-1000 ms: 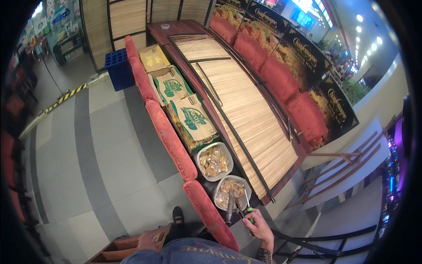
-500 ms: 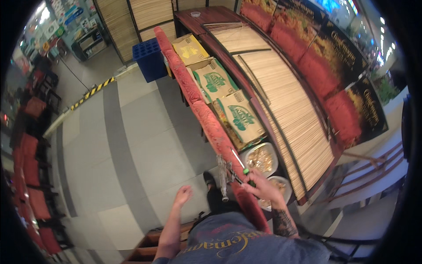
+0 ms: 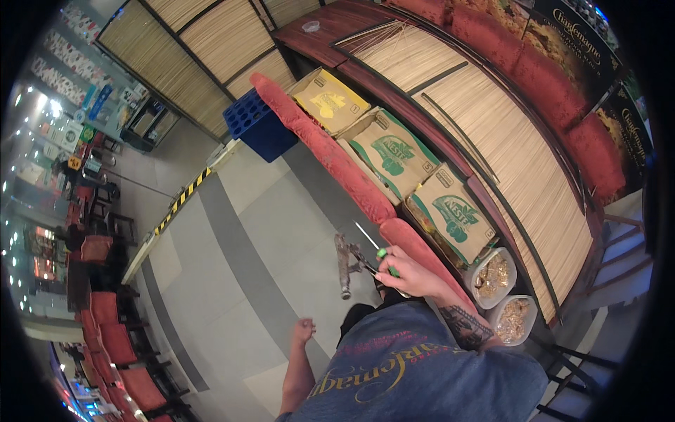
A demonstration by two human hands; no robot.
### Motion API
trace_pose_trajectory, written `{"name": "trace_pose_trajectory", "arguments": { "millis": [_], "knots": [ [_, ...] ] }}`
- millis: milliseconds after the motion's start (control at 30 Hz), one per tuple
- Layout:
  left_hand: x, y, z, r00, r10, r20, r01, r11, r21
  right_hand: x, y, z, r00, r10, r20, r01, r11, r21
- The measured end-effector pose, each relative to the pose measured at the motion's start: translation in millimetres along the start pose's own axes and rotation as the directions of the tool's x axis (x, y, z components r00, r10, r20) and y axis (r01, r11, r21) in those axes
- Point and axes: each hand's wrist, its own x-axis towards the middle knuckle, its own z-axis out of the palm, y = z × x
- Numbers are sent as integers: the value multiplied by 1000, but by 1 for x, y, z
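My right hand [image 3: 408, 274] is closed around a screwdriver [image 3: 382, 253] with a green handle and a thin bright shaft pointing up and left. From the same fist sticks out a grey, worn metal fitting [image 3: 344, 267], roughly T-shaped, joined to the hand by a dark, narrow metal part whose kind I cannot make out. It hangs in the air above the tiled floor. My left hand [image 3: 304, 329] is lower and to the left, away from these things, with fingers loosely bent and slightly apart and nothing visible in it.
A red padded bench back [image 3: 330, 162] runs beside my right arm. Behind it stand cardboard cartons [image 3: 394, 151] and two plastic tubs [image 3: 492, 278] of small wrapped pieces. A blue crate [image 3: 260, 126] stands at its far end. Red chairs [image 3: 116, 334] line the left side.
The view has swung, so bench, cartons and tubs appear farther right. My right hand with the screwdriver and metal fitting is now over the floor, left of the bench back. The left hand remains empty.
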Motion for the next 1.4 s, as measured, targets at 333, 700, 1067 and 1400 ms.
{"name": "trace_pose_trajectory", "arguments": {
  "millis": [333, 700, 1067, 1400],
  "knots": [
    [89, -78, -117, 921, -377, 98, 389, 886, -251, 270, 16, -31, 989, 18, -145, -35, 993, -113],
    [454, 324, -357, 963, 246, 107, -239, 968, -72, 483, 19, -50, 785, 208, -584, -294, 954, -55],
    [517, 846, -376, 616, 787, 24, -785, 617, -57, 587, 168, -176, 336, 198, -921, -607, 793, -51],
    [603, 1053, -264, 379, 768, 517, -913, 400, 75, 637, 244, -302, -49, 196, -979, -730, 662, 169]
  ]
}}
